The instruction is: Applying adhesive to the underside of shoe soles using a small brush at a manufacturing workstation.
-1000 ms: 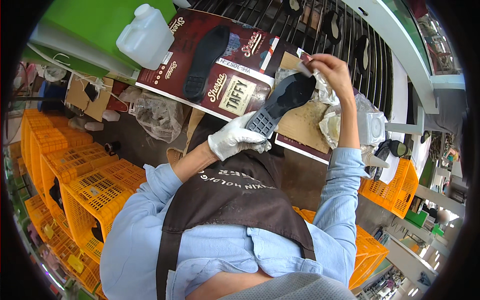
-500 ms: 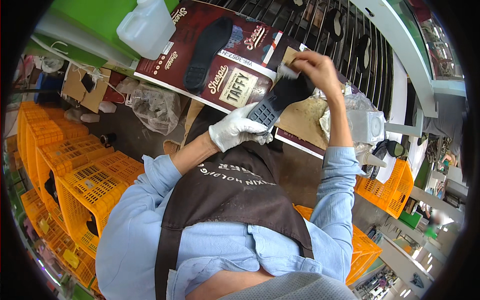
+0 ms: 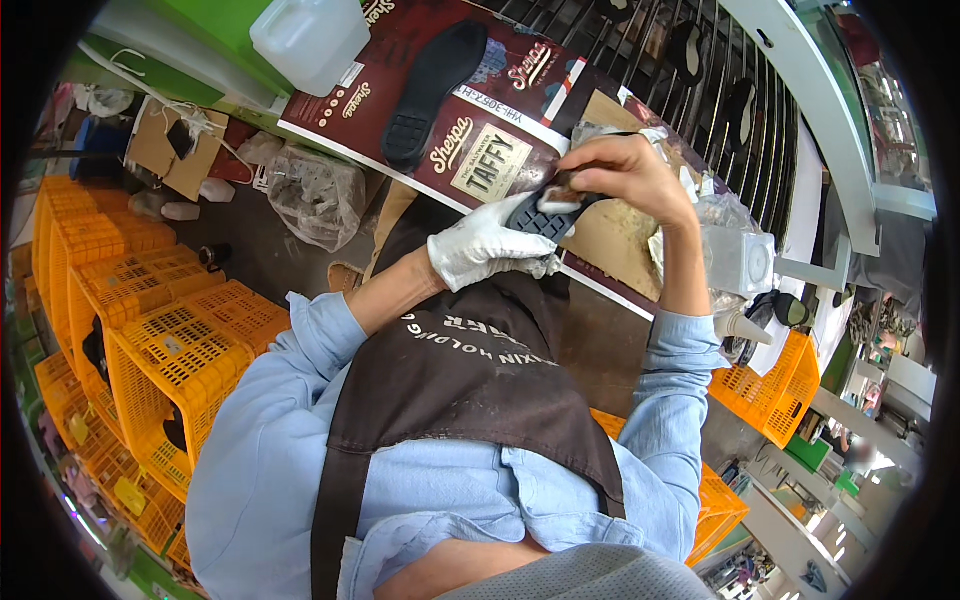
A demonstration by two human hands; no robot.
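My left hand, in a white glove, grips one end of a dark shoe sole with a blocky tread. Bare, my right hand pinches a small brush with pale bristles, laid against the sole near the gloved fingers. Much of the sole is covered by my two hands. Another black shoe sole lies flat on the maroon printed board, to the left of my hands. A stained brown cardboard piece lies under and beside my right hand.
A translucent plastic jug stands at the far left of the worktop. Metal rack bars at the far right carry several soles. Clear plastic and a translucent container sit right of the cardboard. Orange crates are stacked at my left.
My right hand has brought the brush down the sole from its far end toward my gloved hand. The sole is now tilted differently and mostly covered.
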